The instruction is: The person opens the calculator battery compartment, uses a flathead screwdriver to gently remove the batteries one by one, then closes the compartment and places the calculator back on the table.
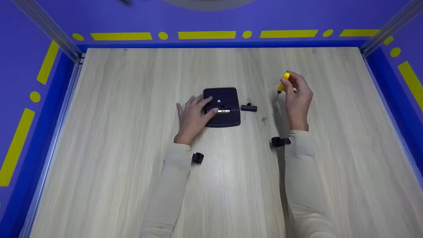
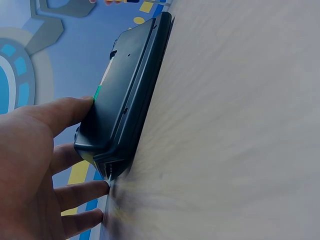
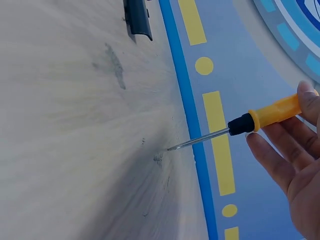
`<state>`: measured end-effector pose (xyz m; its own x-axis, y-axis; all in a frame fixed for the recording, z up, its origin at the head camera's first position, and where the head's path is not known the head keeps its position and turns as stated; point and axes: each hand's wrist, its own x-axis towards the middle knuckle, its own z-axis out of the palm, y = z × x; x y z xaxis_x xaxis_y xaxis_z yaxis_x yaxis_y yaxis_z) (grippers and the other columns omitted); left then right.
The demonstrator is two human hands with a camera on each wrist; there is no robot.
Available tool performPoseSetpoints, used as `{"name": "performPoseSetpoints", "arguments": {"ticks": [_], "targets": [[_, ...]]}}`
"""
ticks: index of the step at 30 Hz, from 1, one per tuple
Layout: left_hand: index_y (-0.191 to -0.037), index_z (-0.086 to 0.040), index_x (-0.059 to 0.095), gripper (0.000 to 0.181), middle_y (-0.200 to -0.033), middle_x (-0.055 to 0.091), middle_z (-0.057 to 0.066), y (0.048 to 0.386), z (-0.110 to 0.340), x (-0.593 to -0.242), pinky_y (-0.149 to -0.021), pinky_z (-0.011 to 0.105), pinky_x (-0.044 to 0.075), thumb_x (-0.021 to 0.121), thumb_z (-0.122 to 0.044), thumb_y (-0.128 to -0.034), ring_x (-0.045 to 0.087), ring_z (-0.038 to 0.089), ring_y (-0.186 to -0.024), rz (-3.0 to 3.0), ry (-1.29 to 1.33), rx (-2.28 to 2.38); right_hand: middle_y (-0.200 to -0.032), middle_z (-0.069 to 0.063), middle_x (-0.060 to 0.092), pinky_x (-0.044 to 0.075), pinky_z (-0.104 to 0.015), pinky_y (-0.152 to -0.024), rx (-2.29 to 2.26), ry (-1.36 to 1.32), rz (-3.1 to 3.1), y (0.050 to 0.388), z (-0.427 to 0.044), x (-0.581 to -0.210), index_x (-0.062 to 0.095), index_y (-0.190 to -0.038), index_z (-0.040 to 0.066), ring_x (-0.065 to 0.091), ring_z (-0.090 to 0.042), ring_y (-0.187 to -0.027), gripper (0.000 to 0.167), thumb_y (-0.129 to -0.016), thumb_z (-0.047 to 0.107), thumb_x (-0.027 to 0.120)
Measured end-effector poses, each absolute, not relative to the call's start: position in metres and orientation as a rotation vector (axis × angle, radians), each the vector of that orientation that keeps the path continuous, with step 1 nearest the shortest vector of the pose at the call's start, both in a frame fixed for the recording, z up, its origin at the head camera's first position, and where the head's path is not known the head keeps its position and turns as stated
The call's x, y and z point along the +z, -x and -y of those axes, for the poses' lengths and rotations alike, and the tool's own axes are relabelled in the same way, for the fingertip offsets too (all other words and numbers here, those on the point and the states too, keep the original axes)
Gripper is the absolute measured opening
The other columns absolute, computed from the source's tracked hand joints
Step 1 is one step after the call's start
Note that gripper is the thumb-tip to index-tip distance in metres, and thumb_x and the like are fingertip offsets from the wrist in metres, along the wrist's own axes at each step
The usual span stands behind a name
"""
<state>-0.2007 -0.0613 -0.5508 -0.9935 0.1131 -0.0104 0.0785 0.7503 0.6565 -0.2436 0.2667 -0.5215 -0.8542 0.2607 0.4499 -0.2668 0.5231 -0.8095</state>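
A flat black device (image 1: 228, 119), its kind not clear, lies with its back up on the table. A battery (image 1: 224, 111) sits in its uncovered slot. My left hand (image 1: 193, 119) rests on the device's left side with fingers spread. Its thumb touches the back beside the battery, seen also in the left wrist view on the device (image 2: 117, 95). My right hand (image 1: 298, 100) pinches a screwdriver (image 3: 272, 114) by its yellow handle, the metal shaft pointing down at the table. Between the device and the right hand lies a small dark battery cover (image 1: 249, 108).
The wooden tabletop (image 1: 115, 165) stretches around both hands. Blue panels with yellow marks (image 1: 206, 35) stand along its back and sides. Dark smudges (image 3: 115, 65) mark the table near the cover. A wrist camera (image 1: 197, 158) projects from the left sleeve.
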Motion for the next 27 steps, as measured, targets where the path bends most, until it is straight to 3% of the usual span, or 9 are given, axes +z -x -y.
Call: {"name": "performPoseSetpoints", "arguments": {"ticks": [19, 27], "targets": [[-0.154, -0.024, 0.059, 0.062, -0.165, 0.044, 0.009, 0.202, 0.061, -0.550, -0.122, 0.073, -0.006, 0.065, -0.056, -0.1017, 0.028, 0.034, -0.158, -2.891, -0.156, 1.079, -0.112, -0.005, 0.070, 0.059, -0.021, -0.080, 1.424, -0.070, 2.181, 0.243, -0.255, -0.513, 0.067, -0.130, -0.002, 0.068, -0.011, -0.096, 0.033, -0.103, 0.015, 0.071], [-0.154, -0.023, 0.060, 0.063, -0.164, 0.045, 0.010, 0.201, 0.061, -0.550, -0.121, 0.074, -0.005, 0.064, -0.058, -0.1015, 0.028, 0.035, -0.158, -2.902, -0.178, 1.077, -0.107, -0.002, 0.068, 0.063, -0.031, -0.081, 1.522, -0.150, 2.121, 0.241, -0.243, -0.506, 0.066, -0.126, -0.005, 0.070, -0.016, -0.094, 0.029, -0.102, 0.012, 0.071]]}}
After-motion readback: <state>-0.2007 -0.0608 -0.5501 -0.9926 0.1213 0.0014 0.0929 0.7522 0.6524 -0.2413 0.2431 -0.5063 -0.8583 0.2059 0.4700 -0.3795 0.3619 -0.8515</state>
